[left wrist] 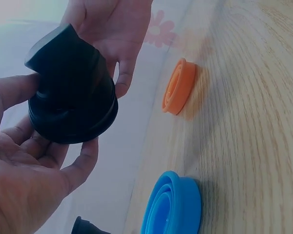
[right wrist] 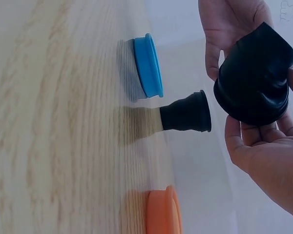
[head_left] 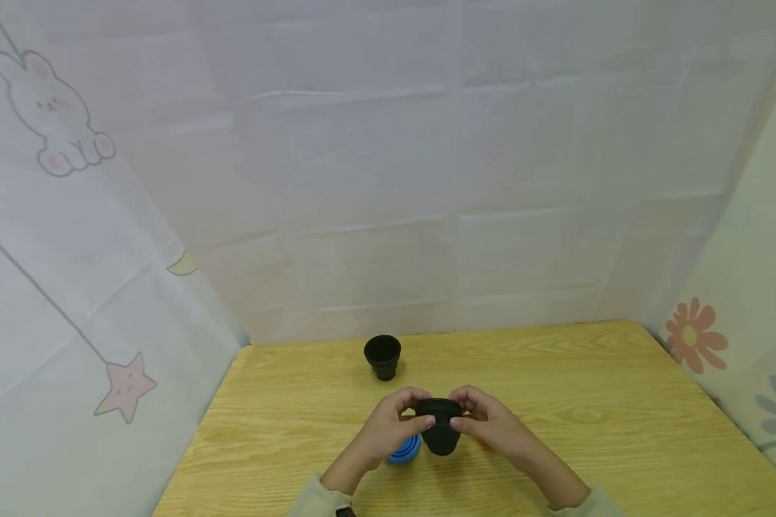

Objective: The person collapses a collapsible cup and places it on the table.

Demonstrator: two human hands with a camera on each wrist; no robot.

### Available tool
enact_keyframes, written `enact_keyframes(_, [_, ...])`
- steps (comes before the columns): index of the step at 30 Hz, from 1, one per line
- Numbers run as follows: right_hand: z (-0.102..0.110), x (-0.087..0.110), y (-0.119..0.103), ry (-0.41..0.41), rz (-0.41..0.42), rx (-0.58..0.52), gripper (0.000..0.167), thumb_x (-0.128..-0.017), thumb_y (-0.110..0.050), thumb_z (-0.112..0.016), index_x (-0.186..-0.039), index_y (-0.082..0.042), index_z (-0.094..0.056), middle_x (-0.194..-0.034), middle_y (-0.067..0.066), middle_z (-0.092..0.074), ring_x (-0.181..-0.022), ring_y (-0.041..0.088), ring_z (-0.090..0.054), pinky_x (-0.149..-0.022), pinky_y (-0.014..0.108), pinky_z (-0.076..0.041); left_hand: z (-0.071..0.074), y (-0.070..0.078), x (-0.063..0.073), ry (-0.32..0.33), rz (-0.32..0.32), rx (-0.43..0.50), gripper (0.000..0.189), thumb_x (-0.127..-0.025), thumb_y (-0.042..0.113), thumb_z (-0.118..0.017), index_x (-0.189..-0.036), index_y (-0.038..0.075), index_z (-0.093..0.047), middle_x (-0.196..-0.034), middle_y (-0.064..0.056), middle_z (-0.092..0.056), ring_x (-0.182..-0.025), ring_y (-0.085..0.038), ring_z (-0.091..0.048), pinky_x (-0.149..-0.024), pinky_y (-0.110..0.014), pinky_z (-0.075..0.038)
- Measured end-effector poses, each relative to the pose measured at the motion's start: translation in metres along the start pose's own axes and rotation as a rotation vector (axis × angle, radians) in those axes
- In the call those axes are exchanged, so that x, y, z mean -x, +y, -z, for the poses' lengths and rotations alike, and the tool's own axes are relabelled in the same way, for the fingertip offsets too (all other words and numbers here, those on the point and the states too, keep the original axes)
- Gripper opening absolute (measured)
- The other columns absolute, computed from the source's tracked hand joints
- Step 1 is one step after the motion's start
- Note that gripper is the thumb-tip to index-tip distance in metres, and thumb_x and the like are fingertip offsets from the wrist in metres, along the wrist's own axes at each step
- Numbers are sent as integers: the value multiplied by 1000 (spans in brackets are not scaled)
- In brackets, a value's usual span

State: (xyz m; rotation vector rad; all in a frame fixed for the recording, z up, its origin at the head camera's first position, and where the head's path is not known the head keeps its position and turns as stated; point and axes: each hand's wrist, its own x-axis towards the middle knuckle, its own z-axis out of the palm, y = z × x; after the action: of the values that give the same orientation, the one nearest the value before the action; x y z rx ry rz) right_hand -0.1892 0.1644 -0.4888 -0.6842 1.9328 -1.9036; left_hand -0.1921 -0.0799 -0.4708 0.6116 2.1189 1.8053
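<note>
Between them, my left hand and right hand hold a black collapsible cup above the table. Both thumbs press its near side, while the other fingers curl round its rim. In the left wrist view the black cup looks bent, with creases in its wall. A blue collapsible cup, folded flat in rings, lies below my left hand. An orange collapsible cup, also flattened, shows in the left wrist view; my right hand mostly hides it from the head view.
Farther back on the wooden table stands a second black collapsible cup, extended and upright with its wide mouth up. A pale cloth wall rises behind the table, and printed cloth hangs at the left side.
</note>
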Motion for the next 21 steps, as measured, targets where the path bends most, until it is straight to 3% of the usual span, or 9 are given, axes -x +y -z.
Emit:
enact_keyframes(4, [-2, 0, 0, 12, -18, 10, 36, -101, -18, -64, -128, 3, -51, -116, 14, -61, -106, 21, -62, -92, 29, -52, -2, -1, -1, 34, 9, -52, 27, -97, 18, -69, -120, 4, -65, -112, -7, -65, -106, -21, -58, -96, -44, -52])
enact_keyframes(9, [-3, 0, -1, 21, -6, 12, 38, -101, -18, -65, -128, 4, -50, -117, 16, -61, -104, 22, -63, -89, 28, -54, -2, -1, -2, 68, 19, -95, 24, -96, 19, -71, -116, 8, -67, -107, -4, -67, -105, -20, -59, -90, -38, -52])
enact_keyframes(21, [-7, 0, -10, 17, -20, 35, 40, -102, -18, -63, -133, 5, -53, -123, 20, -61, -110, 23, -64, -92, 27, -54, -3, 2, -2, 92, 0, -118, 23, -96, 18, -72, -116, 8, -69, -104, -2, -70, -97, -14, -64, -85, -24, -54])
